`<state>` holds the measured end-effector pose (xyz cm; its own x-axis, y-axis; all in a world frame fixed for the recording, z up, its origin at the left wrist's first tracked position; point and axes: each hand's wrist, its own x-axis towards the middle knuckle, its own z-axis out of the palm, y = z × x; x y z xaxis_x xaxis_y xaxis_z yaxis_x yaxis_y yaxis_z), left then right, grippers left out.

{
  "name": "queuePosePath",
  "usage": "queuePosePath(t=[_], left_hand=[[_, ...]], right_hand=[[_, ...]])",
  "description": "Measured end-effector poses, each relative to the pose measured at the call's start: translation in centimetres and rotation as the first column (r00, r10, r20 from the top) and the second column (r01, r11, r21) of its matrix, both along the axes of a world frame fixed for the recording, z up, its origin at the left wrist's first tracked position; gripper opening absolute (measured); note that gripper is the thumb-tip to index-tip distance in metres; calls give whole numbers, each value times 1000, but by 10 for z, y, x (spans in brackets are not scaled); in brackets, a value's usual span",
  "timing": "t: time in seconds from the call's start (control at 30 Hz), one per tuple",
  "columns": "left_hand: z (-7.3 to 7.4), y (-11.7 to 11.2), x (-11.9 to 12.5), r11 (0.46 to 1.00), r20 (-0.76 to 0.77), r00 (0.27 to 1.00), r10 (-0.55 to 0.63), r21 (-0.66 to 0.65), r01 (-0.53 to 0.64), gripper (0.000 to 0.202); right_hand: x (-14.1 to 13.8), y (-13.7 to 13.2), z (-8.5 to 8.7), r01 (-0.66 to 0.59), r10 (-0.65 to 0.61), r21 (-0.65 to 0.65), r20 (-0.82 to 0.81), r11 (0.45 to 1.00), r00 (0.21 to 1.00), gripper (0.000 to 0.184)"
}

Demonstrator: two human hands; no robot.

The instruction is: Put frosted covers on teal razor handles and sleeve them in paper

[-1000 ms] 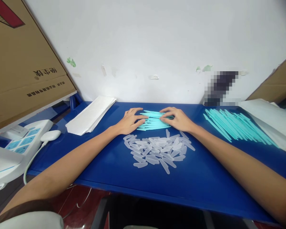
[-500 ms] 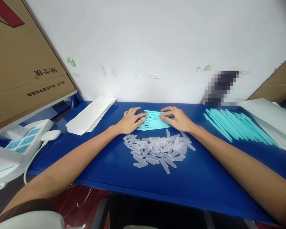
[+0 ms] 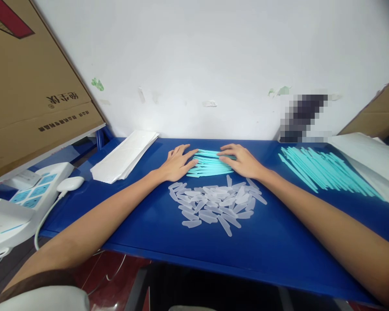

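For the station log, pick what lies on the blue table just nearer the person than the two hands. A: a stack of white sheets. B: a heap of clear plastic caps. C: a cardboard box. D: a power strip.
B: the heap of clear plastic caps lies just in front of the left hand and right hand, which rest on the small teal sticks on the blue table.

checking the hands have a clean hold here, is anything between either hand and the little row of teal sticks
Nothing visible does. The left hand and right hand both rest with fingertips directly on the small row of teal sticks. The pile of clear plastic caps lies nearer the person, apart from the fingers.
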<state>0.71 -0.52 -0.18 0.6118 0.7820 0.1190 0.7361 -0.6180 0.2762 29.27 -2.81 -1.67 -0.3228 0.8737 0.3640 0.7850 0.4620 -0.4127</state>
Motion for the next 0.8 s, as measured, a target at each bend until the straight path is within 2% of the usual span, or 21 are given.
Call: queuePosePath(t=[0.23,0.4,0.63,0.8], left_hand=[[0,0,1,1000,-33,999,3,15,-3,64],[-1,-1,-1,1000,-25,1000,-14,23,14,62],[-1,-1,0,999,-28,1000,-13,37,14,59],[1,-1,0,999,-43,999,-25,23,26,60]], right_hand=[[0,-1,3,-64,64,6,-35,998,997,37],[-2,-3,5,-67,67,4,-53,998,996,40],[-3,-7,7,-6,6,-8,71,1000,997,50],[6,-14,17,68,-57,-34,253,997,966,57]])
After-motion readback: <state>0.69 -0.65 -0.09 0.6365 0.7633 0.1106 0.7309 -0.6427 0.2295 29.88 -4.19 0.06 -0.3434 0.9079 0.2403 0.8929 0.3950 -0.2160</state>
